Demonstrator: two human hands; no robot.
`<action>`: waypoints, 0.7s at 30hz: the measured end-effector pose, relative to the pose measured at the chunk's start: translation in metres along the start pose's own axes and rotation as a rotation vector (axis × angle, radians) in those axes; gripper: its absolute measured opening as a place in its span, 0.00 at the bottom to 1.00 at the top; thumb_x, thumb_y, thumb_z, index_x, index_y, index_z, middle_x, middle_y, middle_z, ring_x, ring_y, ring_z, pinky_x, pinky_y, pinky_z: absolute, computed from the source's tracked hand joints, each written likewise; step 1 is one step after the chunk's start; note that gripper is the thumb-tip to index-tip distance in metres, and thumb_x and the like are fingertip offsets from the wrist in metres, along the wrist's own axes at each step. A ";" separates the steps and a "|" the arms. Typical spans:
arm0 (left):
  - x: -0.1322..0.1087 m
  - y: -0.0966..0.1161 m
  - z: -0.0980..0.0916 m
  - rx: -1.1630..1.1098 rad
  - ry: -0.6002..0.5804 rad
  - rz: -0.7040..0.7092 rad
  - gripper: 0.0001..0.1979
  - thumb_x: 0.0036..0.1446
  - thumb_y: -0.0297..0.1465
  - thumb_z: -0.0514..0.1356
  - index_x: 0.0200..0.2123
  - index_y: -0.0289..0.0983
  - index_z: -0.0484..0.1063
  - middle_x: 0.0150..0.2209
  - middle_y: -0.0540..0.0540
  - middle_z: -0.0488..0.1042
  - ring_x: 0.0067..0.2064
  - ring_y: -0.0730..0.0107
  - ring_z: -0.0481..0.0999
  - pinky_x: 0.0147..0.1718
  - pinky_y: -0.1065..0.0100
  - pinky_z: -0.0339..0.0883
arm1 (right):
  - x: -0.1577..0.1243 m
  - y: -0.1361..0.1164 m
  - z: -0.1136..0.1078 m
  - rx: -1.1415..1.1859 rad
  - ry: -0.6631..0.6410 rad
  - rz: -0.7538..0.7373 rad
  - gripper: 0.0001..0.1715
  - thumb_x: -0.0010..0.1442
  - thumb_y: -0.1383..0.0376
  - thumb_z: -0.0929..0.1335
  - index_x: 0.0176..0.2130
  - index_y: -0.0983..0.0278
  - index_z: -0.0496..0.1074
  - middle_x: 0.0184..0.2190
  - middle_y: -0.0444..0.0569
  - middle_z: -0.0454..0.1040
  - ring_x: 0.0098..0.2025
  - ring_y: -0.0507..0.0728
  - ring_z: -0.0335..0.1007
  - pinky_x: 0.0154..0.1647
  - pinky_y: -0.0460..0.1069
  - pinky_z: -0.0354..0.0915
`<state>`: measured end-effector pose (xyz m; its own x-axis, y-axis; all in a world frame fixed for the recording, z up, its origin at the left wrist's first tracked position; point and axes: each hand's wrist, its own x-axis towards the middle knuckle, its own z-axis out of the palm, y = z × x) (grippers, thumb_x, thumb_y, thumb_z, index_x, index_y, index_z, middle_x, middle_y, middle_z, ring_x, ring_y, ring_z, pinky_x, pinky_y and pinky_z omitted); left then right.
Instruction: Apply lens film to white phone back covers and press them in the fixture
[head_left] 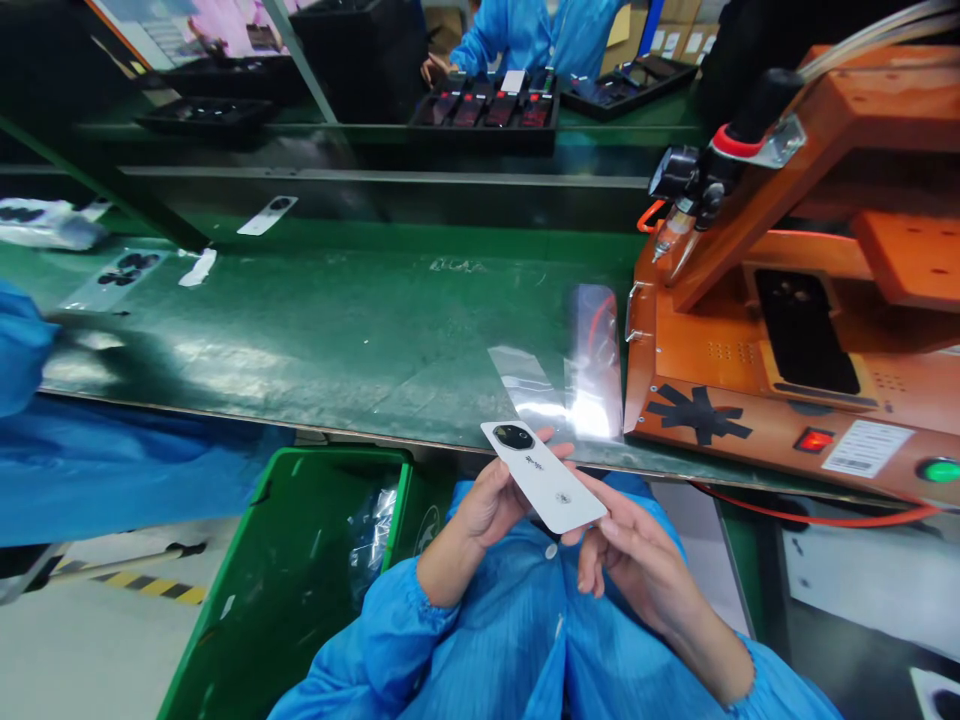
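Note:
A white phone back cover [541, 482] with a round black camera ring and small dark markings is held tilted above my lap, in front of the bench edge. My left hand [495, 500] grips its left side near the camera end. Fingers of my right hand [626, 535] pinch the lower right corner, and some right fingers curl underneath. Just beyond the cover, a clear film strip [529, 385] lies on the green bench [360, 320]. Beside it rests a shiny clear plastic sheet [596, 360], touching or nearly touching the orange machine.
An orange press machine [697, 320] with a black phone-shaped fixture [802, 330] stands at right. Another white cover [268, 215] lies at the bench's back left. A green bin [300, 560] holding plastic film is below. Across the bench, a co-worker's hand [436, 70] is beside a black tray [487, 110].

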<state>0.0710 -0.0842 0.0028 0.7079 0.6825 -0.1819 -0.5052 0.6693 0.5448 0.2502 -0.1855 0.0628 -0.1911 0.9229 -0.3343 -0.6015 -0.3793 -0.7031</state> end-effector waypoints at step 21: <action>-0.014 -0.007 0.003 0.831 -0.067 0.149 0.51 0.51 0.37 0.75 0.73 0.42 0.53 0.68 0.35 0.66 0.66 0.45 0.68 0.67 0.49 0.59 | 0.037 0.053 -0.069 -0.021 0.198 0.082 0.30 0.57 0.51 0.79 0.52 0.63 0.74 0.44 0.51 0.80 0.42 0.59 0.75 0.43 0.49 0.67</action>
<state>0.0660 -0.0992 0.0036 0.7037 0.7100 -0.0262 -0.0868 0.1225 0.9887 0.2647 -0.1758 -0.0299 -0.0811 0.8584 -0.5066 -0.5733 -0.4559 -0.6808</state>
